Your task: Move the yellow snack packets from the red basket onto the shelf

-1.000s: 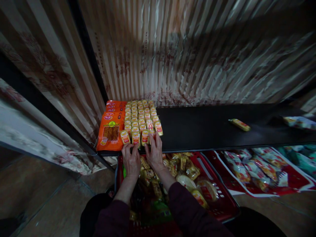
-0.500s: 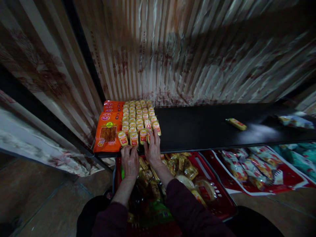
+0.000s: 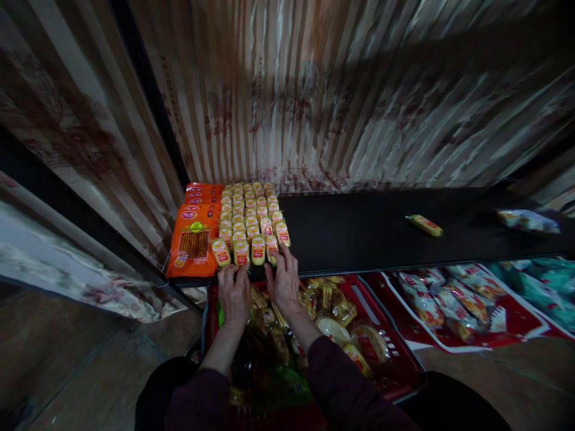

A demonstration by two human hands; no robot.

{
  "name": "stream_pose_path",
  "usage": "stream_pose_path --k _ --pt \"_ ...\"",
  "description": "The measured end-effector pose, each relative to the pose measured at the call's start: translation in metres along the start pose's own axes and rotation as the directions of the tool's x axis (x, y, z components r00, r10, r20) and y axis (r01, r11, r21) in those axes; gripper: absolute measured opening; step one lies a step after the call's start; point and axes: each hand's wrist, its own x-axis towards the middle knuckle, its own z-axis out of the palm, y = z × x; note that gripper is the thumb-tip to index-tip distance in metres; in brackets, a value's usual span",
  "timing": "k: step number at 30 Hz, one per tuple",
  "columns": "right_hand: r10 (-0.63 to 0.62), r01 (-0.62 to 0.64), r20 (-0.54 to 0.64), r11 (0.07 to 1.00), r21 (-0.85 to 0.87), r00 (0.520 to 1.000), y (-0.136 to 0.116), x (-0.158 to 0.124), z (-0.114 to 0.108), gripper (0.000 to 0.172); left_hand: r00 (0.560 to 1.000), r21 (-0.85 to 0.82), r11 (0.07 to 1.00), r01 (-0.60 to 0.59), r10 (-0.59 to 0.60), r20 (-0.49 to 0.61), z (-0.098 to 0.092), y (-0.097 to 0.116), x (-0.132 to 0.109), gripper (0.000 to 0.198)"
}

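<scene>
Small yellow wrapped snack cakes [image 3: 257, 250] stand in tight rows at the left end of a black shelf [image 3: 341, 239]. The front row leans slightly apart from those behind. My left hand [image 3: 234, 294] is at the shelf's front edge, fingers stretched toward the bottoms of the two left front cakes. My right hand [image 3: 284, 285] has its fingers spread by the lower part of the rightmost front cake [image 3: 272, 248], whose base they partly hide. Neither hand has anything lifted. Orange snack bags [image 3: 194, 239] lie overlapped just left of the rows.
One loose yellow cake [image 3: 424, 225] and a white packet [image 3: 528, 220] lie farther right on the shelf. Beneath the front edge stands a red basket [image 3: 404, 376] of mixed wrapped snacks. Another red basket [image 3: 523, 323] holds white-and-red bags. A black post [image 3: 150, 78] rises at left, and striped curtain hangs behind.
My right hand has drawn slightly down and right, showing more of the rightmost front cake. My left hand stays near the front row. The whole view has shifted a little.
</scene>
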Motion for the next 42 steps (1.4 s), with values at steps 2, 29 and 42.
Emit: stream_pose_path --k 2,29,42 --pt "-0.004 0.004 -0.002 1.000 0.018 1.000 0.002 0.002 0.001 0.026 1.000 -0.005 1.000 -0.005 0.005 -0.004 0.000 0.000 0.000 0.026" --pt "-0.080 0.079 0.006 0.996 0.044 0.997 0.009 0.009 0.004 0.029 1.000 0.002 1.000 0.010 -0.010 0.011 0.000 0.000 -0.002 0.031" --pt "-0.081 0.079 0.022 0.994 0.081 0.996 0.016 0.001 0.000 0.029 0.999 -0.004 1.000 0.008 -0.008 0.032 -0.001 -0.002 -0.007 0.035"
